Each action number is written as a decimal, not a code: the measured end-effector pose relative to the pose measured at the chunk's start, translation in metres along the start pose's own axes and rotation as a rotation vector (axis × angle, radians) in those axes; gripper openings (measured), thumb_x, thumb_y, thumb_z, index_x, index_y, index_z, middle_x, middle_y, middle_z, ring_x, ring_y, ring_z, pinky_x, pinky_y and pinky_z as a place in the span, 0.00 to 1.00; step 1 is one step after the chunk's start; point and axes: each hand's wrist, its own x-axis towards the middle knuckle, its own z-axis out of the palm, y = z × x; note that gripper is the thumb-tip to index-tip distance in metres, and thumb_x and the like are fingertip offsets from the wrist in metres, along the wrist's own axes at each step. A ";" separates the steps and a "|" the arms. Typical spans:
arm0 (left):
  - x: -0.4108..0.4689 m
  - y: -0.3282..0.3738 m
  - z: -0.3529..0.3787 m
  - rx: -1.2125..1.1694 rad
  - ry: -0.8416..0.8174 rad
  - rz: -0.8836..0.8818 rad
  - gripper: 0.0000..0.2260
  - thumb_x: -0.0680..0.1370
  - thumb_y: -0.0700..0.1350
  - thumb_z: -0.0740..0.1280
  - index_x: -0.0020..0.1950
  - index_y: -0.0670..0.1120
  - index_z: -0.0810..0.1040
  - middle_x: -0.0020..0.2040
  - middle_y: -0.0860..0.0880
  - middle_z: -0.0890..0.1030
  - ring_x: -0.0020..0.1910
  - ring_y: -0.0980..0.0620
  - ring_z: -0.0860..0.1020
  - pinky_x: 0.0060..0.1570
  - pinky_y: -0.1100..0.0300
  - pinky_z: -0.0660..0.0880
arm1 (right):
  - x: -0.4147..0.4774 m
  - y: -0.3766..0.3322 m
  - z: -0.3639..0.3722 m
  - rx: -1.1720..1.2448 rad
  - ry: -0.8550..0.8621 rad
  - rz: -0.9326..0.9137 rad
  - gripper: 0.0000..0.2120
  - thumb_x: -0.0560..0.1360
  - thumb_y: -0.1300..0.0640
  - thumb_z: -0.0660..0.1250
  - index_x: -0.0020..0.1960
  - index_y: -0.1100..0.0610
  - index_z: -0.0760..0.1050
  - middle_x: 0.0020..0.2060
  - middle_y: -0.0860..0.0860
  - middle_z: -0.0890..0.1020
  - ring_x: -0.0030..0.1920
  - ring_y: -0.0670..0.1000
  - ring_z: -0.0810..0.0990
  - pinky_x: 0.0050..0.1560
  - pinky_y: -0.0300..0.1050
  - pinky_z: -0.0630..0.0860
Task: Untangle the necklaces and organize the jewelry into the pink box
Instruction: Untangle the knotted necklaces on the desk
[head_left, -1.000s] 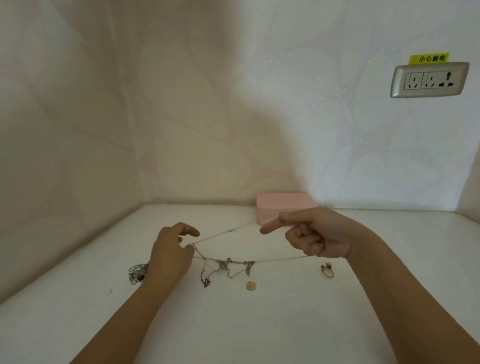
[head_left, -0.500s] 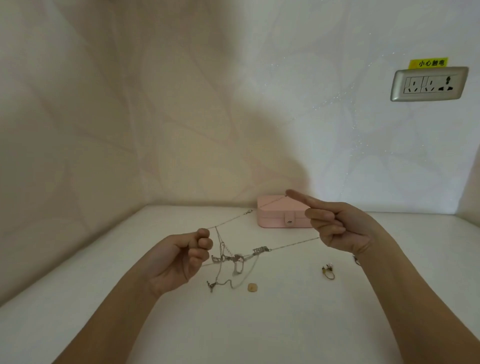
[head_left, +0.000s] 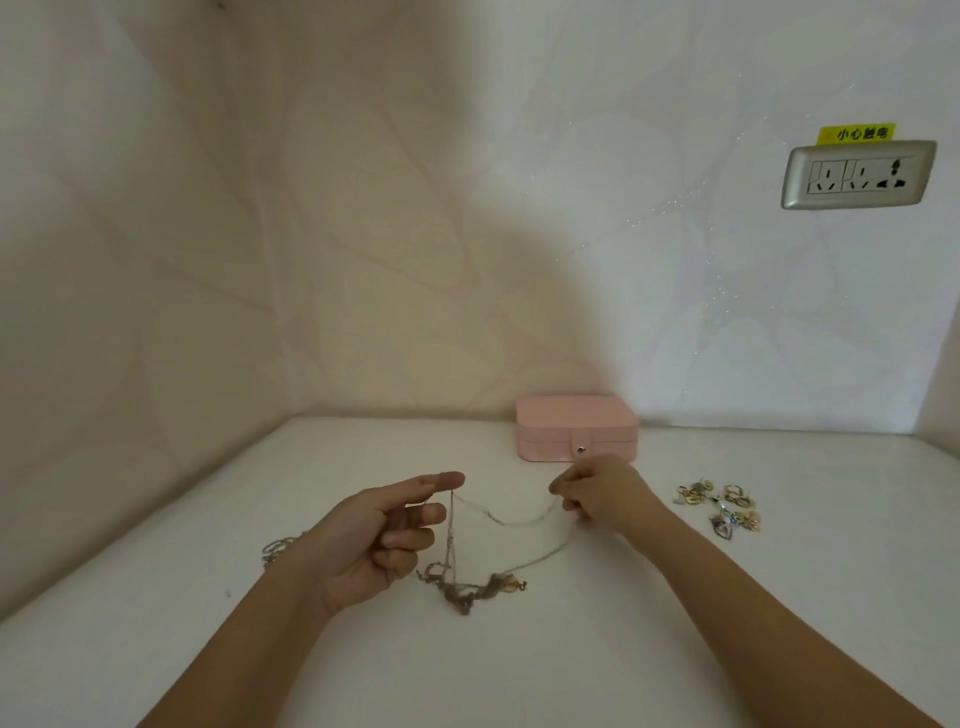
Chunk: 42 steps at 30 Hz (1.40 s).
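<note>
Fingers (head_left: 441, 480) of L hand (head_left: 363, 545) pinching necklace chain (head_left: 511, 521), R hand (head_left: 602, 493) pinching same chain, slack between

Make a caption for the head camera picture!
Left hand and right hand pinch tangled necklaces; the pink box sits closed behind.

Box (head_left: 576, 428) behind necklaces (head_left: 467, 590); trinkets (head_left: 719, 506) right (chain (head_left: 278, 548) left).

Left hand (head_left: 379, 540) palm-up, fingers (head_left: 441, 480) pinching the chain (head_left: 519, 521); right hand (head_left: 597, 493) knuckles-up, likewise.
</note>
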 end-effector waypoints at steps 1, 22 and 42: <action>-0.001 0.000 0.002 0.022 -0.006 0.001 0.11 0.73 0.41 0.63 0.53 0.43 0.79 0.30 0.50 0.70 0.20 0.59 0.57 0.18 0.70 0.51 | -0.002 -0.002 0.005 -0.075 0.018 -0.065 0.08 0.74 0.65 0.65 0.49 0.57 0.81 0.40 0.49 0.79 0.37 0.45 0.76 0.34 0.30 0.70; -0.008 0.006 0.004 0.027 -0.104 0.047 0.09 0.74 0.43 0.62 0.44 0.45 0.82 0.29 0.52 0.67 0.19 0.60 0.58 0.17 0.70 0.52 | -0.016 -0.018 0.059 -0.222 -0.343 -0.536 0.09 0.74 0.57 0.70 0.53 0.50 0.82 0.54 0.46 0.79 0.53 0.45 0.75 0.55 0.40 0.73; 0.006 0.001 -0.011 -0.008 0.071 0.136 0.07 0.77 0.41 0.62 0.51 0.41 0.78 0.31 0.50 0.71 0.22 0.57 0.65 0.19 0.68 0.63 | 0.017 0.020 -0.020 -0.702 -0.112 -0.183 0.19 0.77 0.61 0.62 0.30 0.56 0.60 0.29 0.51 0.65 0.29 0.46 0.62 0.28 0.37 0.59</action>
